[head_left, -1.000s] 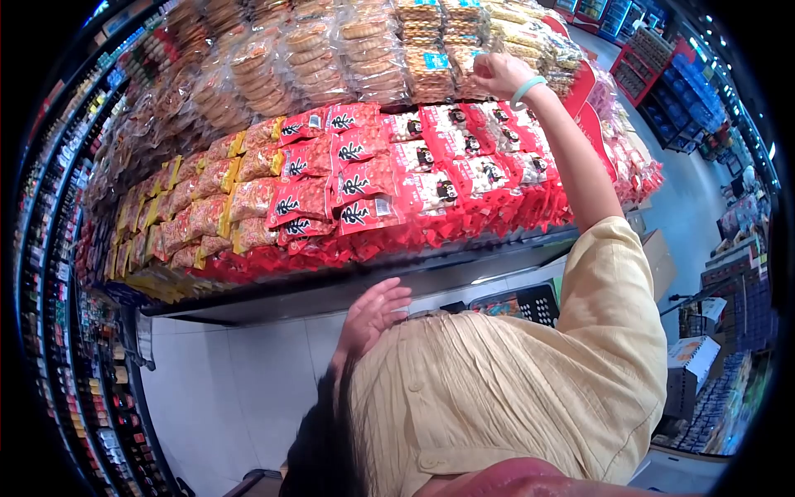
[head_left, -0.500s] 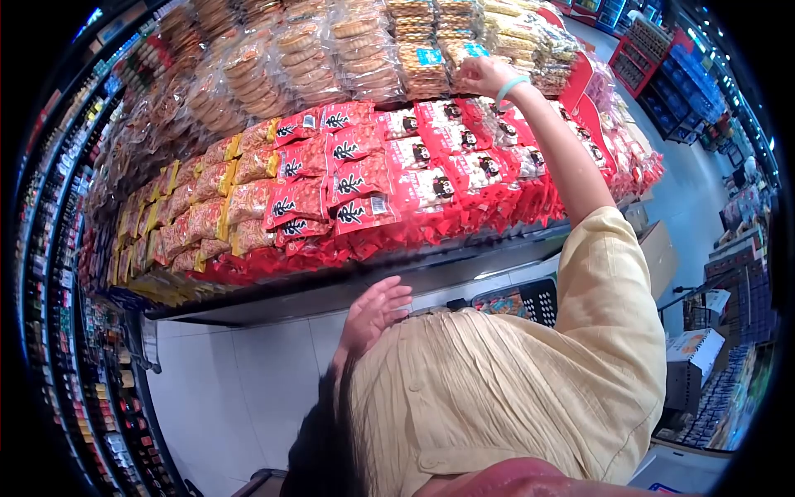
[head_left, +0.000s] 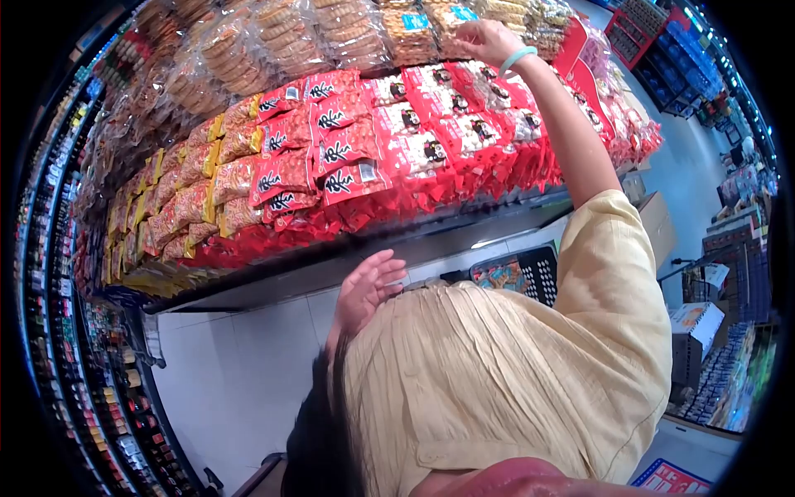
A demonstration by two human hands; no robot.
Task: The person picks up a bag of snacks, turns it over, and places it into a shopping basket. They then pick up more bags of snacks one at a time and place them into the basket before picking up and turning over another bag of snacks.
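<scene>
My right hand [head_left: 492, 41], with a pale green band [head_left: 517, 61] round its wrist, reaches out over the far side of the display. Its fingers are apart and slightly bent, with nothing seen in them. Beneath and beside it lie clear packs of snacks with a blue label [head_left: 464, 13]. Red and white packs [head_left: 474, 131] line the near side, below my right forearm. Close to my chest, my left hand [head_left: 367, 286] is held up with its fingers spread, holding nothing, in front of the display's edge.
Left of those lie red packs with black characters [head_left: 340, 152] and yellow-edged packs [head_left: 199, 166]. Clear bags of round biscuits [head_left: 281, 33] are stacked behind. A dark basket [head_left: 537, 273] stands low before me. Stocked shelves [head_left: 58, 199] run along the left; cardboard boxes [head_left: 657, 228] stand right.
The display has shifted slightly up and left in view. My right hand has risen a little with it, its fingers now more spread. My left hand stays open near my chest.
</scene>
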